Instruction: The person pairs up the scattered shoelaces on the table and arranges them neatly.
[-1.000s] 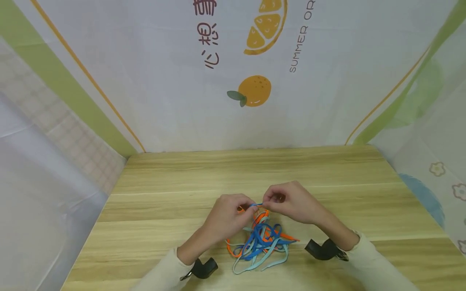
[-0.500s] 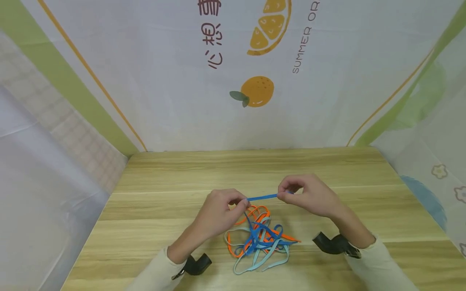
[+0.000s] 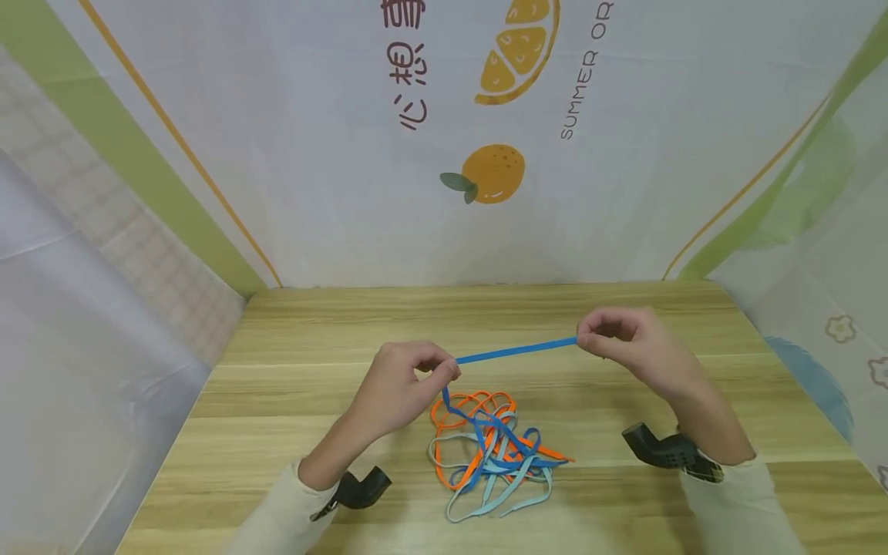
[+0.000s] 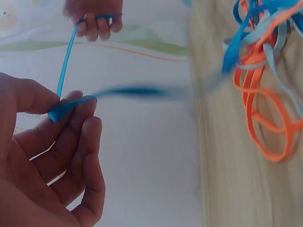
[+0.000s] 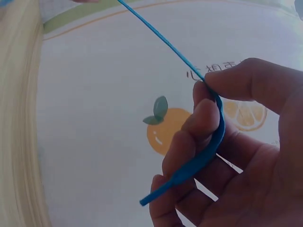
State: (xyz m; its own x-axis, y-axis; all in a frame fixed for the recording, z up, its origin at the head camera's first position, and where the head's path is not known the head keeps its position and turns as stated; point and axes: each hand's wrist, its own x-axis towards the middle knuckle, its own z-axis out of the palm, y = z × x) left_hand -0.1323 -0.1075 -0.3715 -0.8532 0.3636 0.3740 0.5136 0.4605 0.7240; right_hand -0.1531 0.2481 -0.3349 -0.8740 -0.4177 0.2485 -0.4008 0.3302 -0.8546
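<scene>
A blue shoelace (image 3: 516,351) is stretched between the two hands above the table. My left hand (image 3: 402,389) pinches it between thumb and index finger; from there the lace drops down into the tangle. My right hand (image 3: 641,347) pinches it near one end. In the right wrist view the lace's tipped end (image 5: 156,194) lies loose across the curled fingers. Below the hands, an orange shoelace (image 3: 438,455) and a pale blue-green shoelace (image 3: 513,486) lie tangled with the rest of the blue one.
The laces lie on a wood-grain table (image 3: 312,324). A white cloth (image 3: 333,193) printed with oranges hangs behind it, with more cloth at both sides. Each wrist wears a black camera mount, one at the left sleeve (image 3: 364,489) and one at the right (image 3: 659,449).
My hands have moved apart, the right one going up and to the right, the left one slightly left. A longer stretch of blue lace now shows between them, drawn up from the tangle.
</scene>
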